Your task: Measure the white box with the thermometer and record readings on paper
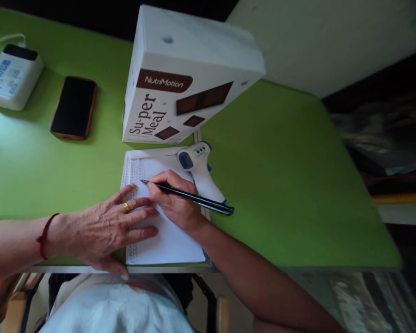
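Pinching a black pen (197,199) in narrowed fingers, the person's right hand (176,206) rested over a white paper (171,247) at the near edge of the green table (280,162). I took the sheet as a clock, twelve at the far side. The nib pointed toward nine, beside dense rows of small writing; whether it touched the sheet I couldn't tell. The left hand (104,229) lay flat, fingers spread wide, across the nine o'clock side, a gold ring (126,207) on one finger and a red bracelet (45,238) at the wrist. Between one and two, a white-and-blue thermometer (207,184) overlapped the paper's edge. Toward twelve stood a NutriMotion box (194,69); a dark phone (73,107) lay toward half past ten, and beyond it a white corded device (12,78).
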A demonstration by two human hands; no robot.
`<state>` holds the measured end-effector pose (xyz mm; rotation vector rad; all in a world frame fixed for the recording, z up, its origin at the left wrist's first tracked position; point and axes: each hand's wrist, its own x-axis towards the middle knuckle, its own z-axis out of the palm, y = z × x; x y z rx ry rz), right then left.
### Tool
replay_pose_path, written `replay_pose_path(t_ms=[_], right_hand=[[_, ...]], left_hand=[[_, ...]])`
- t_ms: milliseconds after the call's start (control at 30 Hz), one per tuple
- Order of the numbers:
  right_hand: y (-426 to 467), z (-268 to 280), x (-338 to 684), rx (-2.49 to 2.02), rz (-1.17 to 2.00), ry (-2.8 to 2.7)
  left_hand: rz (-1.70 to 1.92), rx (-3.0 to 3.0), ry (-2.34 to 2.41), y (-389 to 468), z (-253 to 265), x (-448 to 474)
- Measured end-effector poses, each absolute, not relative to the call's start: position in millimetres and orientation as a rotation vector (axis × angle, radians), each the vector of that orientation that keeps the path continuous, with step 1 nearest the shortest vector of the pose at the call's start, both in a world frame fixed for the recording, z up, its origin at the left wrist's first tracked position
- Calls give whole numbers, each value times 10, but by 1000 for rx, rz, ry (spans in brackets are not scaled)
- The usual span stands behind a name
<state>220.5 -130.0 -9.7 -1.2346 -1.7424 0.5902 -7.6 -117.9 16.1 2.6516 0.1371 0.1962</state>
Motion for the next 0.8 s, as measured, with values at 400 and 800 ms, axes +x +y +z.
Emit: replay_pose_path(t_ms=[400,800], right_hand=[[-1290,-68,2198,-1244,571,-1767],[-1294,-89,2207,-1342,608,-1712]], left_hand=[[154,2659,149,-1176,157,-70],[173,2663,142,-1173,150,-70]])
